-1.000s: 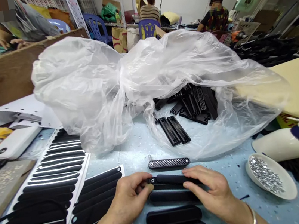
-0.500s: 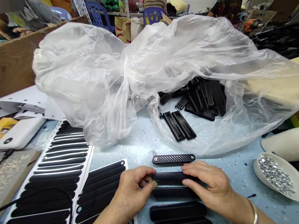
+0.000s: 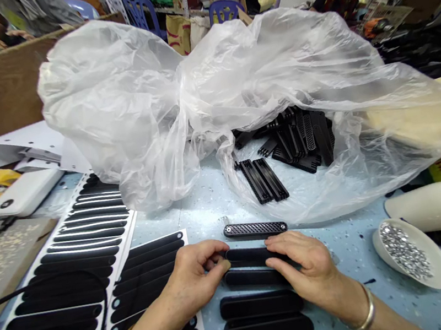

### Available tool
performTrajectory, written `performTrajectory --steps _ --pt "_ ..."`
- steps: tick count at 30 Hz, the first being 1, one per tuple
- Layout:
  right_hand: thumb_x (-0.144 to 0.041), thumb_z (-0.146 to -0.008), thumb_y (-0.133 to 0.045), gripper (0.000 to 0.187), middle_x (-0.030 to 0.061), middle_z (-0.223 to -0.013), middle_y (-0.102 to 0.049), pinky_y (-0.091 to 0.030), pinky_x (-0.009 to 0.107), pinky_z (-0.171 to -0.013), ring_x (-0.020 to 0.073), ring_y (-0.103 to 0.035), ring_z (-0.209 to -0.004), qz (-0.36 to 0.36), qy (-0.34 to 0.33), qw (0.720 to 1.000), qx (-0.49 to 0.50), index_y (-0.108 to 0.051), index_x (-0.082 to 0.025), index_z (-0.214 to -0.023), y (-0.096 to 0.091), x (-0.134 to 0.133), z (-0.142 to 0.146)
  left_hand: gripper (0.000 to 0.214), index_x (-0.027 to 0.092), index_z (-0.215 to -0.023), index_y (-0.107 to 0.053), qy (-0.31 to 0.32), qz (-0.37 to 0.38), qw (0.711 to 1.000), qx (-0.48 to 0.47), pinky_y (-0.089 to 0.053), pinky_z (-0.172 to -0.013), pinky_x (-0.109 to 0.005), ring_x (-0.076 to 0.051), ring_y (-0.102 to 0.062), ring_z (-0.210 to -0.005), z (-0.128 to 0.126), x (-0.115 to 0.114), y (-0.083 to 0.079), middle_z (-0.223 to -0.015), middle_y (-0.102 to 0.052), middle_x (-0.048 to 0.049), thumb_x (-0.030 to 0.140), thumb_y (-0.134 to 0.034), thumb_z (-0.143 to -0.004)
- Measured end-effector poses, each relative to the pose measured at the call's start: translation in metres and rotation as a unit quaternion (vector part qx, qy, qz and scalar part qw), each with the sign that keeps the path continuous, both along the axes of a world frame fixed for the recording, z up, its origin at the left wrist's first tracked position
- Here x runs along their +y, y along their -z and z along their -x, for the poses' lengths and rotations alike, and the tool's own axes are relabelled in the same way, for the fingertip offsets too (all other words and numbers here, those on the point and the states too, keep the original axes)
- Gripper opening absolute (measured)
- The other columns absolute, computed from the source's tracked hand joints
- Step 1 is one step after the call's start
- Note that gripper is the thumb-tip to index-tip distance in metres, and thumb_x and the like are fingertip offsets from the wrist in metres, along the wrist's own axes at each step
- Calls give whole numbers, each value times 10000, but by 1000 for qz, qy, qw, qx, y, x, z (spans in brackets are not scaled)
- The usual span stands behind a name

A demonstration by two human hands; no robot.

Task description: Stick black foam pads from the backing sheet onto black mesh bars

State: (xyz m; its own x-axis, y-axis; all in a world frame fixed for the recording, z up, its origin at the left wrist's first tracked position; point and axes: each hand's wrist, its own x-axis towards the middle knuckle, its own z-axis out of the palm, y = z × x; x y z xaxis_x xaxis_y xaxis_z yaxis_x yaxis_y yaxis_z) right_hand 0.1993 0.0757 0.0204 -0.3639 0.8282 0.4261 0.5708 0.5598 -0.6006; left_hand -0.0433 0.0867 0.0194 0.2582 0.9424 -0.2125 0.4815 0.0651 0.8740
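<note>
A long black strip with rounded ends (image 3: 247, 257) lies crosswise between my hands. My left hand (image 3: 204, 271) pinches its left end between thumb and fingers. Fingers of my right hand (image 3: 305, 263) close over its right end, which they hide. Just below it is a second black piece (image 3: 255, 278), its right part covered by my right hand. Two thicker black pieces (image 3: 267, 329) lie closer to me. Beyond my hands sits a black textured bar (image 3: 255, 229) with a screw at each end. Sheets of black stickers (image 3: 149, 274) spread to the left.
A large clear plastic bag (image 3: 144, 104) covers the back of the table, with black plastic parts (image 3: 300, 138) at its opening. At right stand a white bowl of small silver pieces (image 3: 406, 253) and a white bottle (image 3: 428, 207). A black cable (image 3: 55, 281) crosses the sheets. People sit behind.
The view has shifted slightly, so the table things appear a little higher. Both hands keep their places at the ends of the black strip.
</note>
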Motion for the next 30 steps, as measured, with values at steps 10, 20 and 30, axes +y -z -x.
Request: performTrajectory --steps 10,20,30 --pt "-176 -870 -654 109 77 -860 -761 -590 375 -691 227 -712 -757 12 4 1000 -3 -722 -182 -955 1 0 1 243 172 -925 -766 -1 -34 999 2 -486 -555 -244 -126 -594 -561 2 0 3 -655 -698 3 221 -583 -773" --pt "-168 -871 -656 108 71 -864 -759 -567 365 -680 222 -705 -752 29 2 1000 -2 -720 -184 -957 1 -1 -2 227 182 -905 -760 9 -27 1000 -2 -464 -545 -233 -117 -567 -546 2 2 2 -621 -667 23 204 -577 -772" --pt "-191 -876 -631 102 67 -819 -754 -572 355 -688 212 -701 -715 27 21 999 -3 -724 -196 -918 0 -2 3 221 183 -897 -755 12 -31 999 3 -480 -568 -241 -122 -576 -558 3 0 0 -627 -673 22 199 -568 -780"
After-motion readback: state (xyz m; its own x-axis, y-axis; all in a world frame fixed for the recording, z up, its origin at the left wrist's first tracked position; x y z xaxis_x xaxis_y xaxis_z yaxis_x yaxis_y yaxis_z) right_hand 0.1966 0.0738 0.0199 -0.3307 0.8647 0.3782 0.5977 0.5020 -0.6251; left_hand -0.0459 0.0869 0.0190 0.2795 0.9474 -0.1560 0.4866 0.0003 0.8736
